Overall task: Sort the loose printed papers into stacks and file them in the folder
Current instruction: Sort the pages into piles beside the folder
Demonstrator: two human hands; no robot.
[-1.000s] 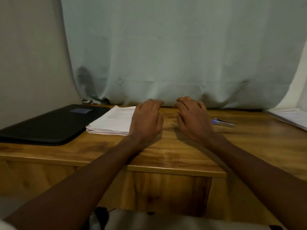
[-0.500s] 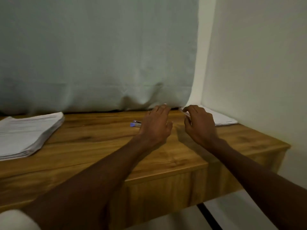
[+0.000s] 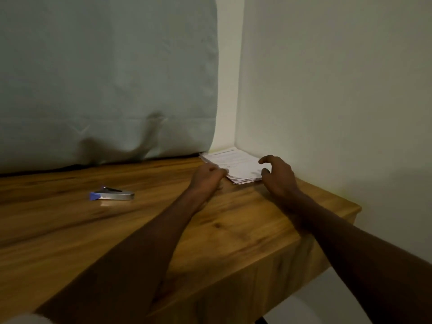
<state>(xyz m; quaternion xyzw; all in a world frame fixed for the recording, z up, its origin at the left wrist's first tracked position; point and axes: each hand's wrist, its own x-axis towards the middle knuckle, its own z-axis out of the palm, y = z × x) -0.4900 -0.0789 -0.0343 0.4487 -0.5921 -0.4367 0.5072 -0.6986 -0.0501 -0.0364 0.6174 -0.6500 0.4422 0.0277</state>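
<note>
Paper stack [image 3: 236, 166] in desk [image 3: 233, 230] corner, left hand [image 3: 207, 177] fingers pinching its edge, right hand [image 3: 279, 175] fingers spread, hovering beside.

I see one stack of papers [image 3: 233, 163], white sheets with faint printed lines, lying flat on the wooden surface [image 3: 233, 230] at about 1 o'clock from me, pushed into the far right corner where curtain and wall meet. The stack is several sheets thick and its edges are not quite squared: the near edge shows slightly fanned layers. Its near left corner touches my left hand [image 3: 207, 177], and its near right corner sits just beside my right hand [image 3: 279, 175]. The print is too small to read.
</note>
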